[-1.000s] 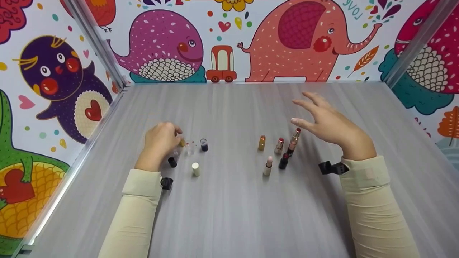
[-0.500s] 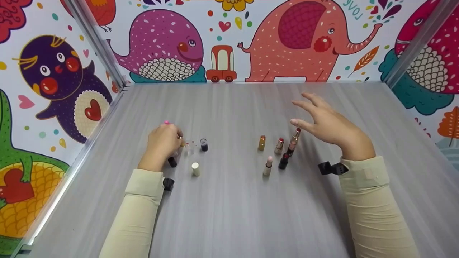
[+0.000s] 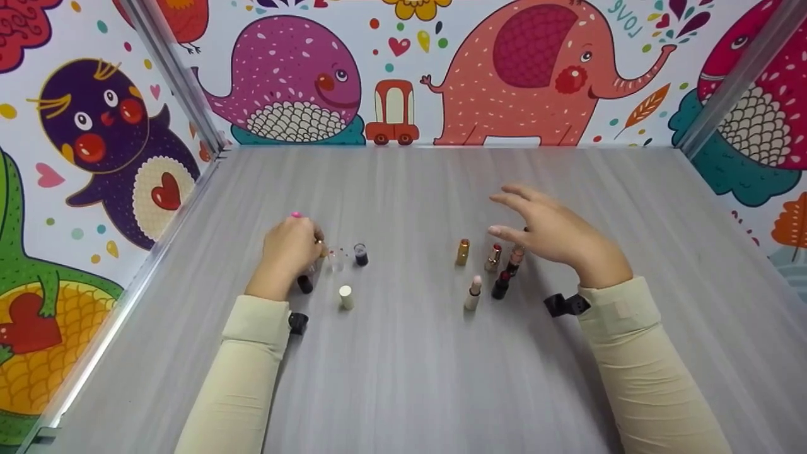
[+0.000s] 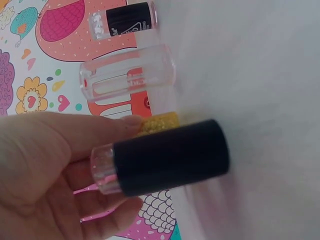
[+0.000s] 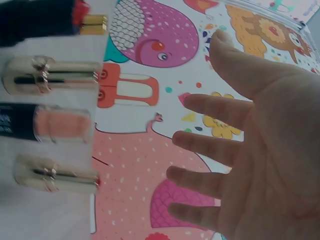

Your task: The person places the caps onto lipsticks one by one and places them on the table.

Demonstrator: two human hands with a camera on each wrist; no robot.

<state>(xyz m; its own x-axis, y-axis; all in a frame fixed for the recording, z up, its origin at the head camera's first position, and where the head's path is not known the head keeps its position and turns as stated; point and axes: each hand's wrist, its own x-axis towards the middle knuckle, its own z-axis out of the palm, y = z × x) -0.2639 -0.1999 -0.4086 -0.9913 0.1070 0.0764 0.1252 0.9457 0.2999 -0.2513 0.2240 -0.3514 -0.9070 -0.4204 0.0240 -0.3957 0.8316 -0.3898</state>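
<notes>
My left hand (image 3: 287, 255) pinches a small gold lipstick cap (image 4: 160, 122) at the table's left; its other fingers are partly hidden. Nearest the left wrist camera stands a black cap with a clear end (image 4: 172, 157). A clear cap (image 4: 127, 72) and a clear-and-black cap (image 3: 360, 255) stand to the hand's right. Fingers spread and holding nothing, my right hand (image 3: 558, 233) hovers by the uncapped lipsticks: gold (image 3: 463, 252), red in gold (image 3: 493, 257), pale pink (image 3: 473, 293), red in black (image 3: 501, 285). A peach-coloured tube with a black base (image 3: 515, 260) is beside its palm.
A cream cap (image 3: 346, 297) stands in front of the clear caps. Something pink (image 3: 296, 215) shows just behind the left hand. Cartoon-printed panels (image 3: 397, 50) border the grey table (image 3: 403, 366) at the back and sides.
My left hand has shifted slightly right, uncovering the pink thing behind it. My right hand has moved left and nearer, covering the rearmost red lipstick in the head view.
</notes>
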